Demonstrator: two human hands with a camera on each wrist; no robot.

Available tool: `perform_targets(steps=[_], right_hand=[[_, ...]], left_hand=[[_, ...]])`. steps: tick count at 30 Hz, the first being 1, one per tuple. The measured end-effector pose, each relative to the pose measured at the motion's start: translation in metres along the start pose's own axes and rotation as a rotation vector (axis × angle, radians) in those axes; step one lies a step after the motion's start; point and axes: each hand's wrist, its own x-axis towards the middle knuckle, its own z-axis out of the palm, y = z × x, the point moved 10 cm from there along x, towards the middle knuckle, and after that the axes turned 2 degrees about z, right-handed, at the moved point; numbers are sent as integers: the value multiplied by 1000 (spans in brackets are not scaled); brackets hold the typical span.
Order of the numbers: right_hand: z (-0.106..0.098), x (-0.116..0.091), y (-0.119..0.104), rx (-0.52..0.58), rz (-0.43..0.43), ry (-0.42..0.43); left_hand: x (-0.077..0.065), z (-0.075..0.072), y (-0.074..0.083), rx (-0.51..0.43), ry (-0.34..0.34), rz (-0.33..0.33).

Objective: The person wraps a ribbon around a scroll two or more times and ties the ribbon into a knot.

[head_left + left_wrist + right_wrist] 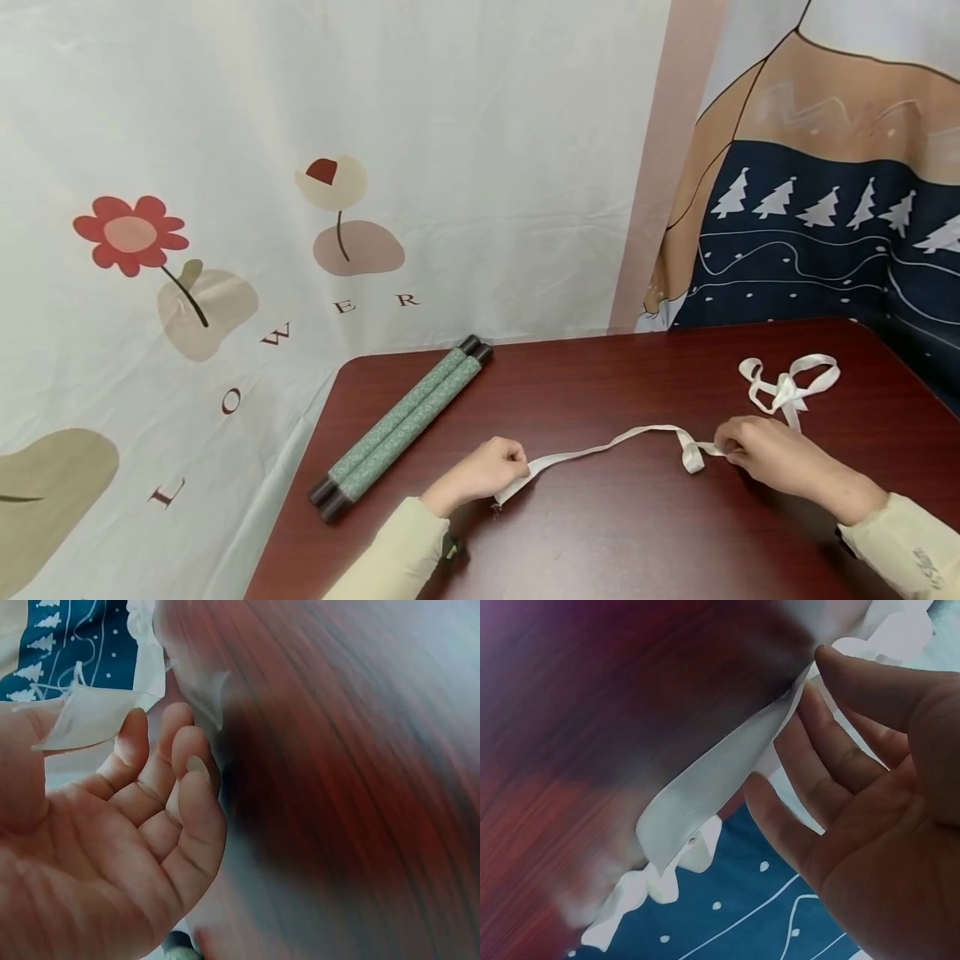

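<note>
On my wrist feeds the bench (pixel 360 787) is blurred; the ribbon's (pixel 90 716) end disappears behind my left hand's fingers (pixel 161 761).

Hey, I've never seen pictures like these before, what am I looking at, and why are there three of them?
There is no machine here: a person works with two bare hands and wears three cameras. The wide picture comes from a camera on the head, looking down at a dark red table. The two close, blurry pictures come from cameras on each wrist, looking at that hand's palm.

The left hand pinches one end of a white ribbon. The right hand holds the same ribbon further along, so a stretch of it runs between the two. Past the right hand, the ribbon lies in loose loops on the table.

Two green patterned rolls with dark end caps lie side by side at the left of the table. Printed cloths hang behind.
</note>
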Motion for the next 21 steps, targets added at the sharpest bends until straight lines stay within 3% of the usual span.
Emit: perform_targets(steps=[6, 12, 21], right_hand=[[3, -5, 11, 40, 8, -37], [-4, -14, 25, 4, 7, -28], [-19, -28, 51, 31, 135, -47]], left_hand=[[-10, -10, -17, -91, -26, -53], [-21, -19, -27, -121, -71, -72], [-31, -27, -49, -216, -156, -137]])
